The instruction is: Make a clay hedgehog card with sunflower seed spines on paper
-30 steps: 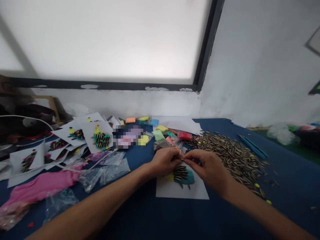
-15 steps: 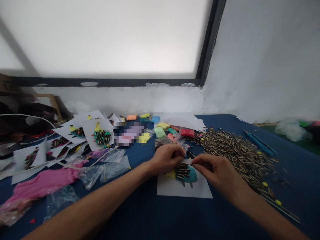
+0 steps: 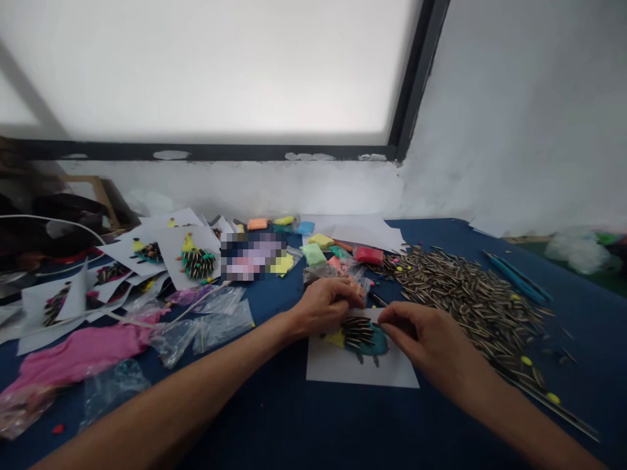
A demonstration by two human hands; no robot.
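A white sheet of paper (image 3: 337, 372) lies in front of me, bearing a hedgehog figure of yellow and blue clay (image 3: 380, 342). Striped sunflower seeds (image 3: 357, 331) stick out of its back in rows. My right hand (image 3: 416, 329) pinches a small dark sunflower seed at the blue end of the clay, thumb and forefinger pressed together. At the sheet's upper left, my left hand (image 3: 326, 307) is curled over the paper's edge beside the yellow end. What its bent fingers hold, if anything, is hidden.
A large heap of sunflower seeds (image 3: 455, 287) spreads at right, with blue tweezers (image 3: 519, 277) beside it. Clay packets (image 3: 367, 255) lie beyond my hands. Finished seed pictures (image 3: 171, 251), plastic bags (image 3: 223, 326) and a pink bag (image 3: 83, 352) cover the left side.
My right fingertips have come slightly closer to the blue clay, with the seed now almost hidden. My left hand stays curled at the sheet. The view has tilted down slightly.
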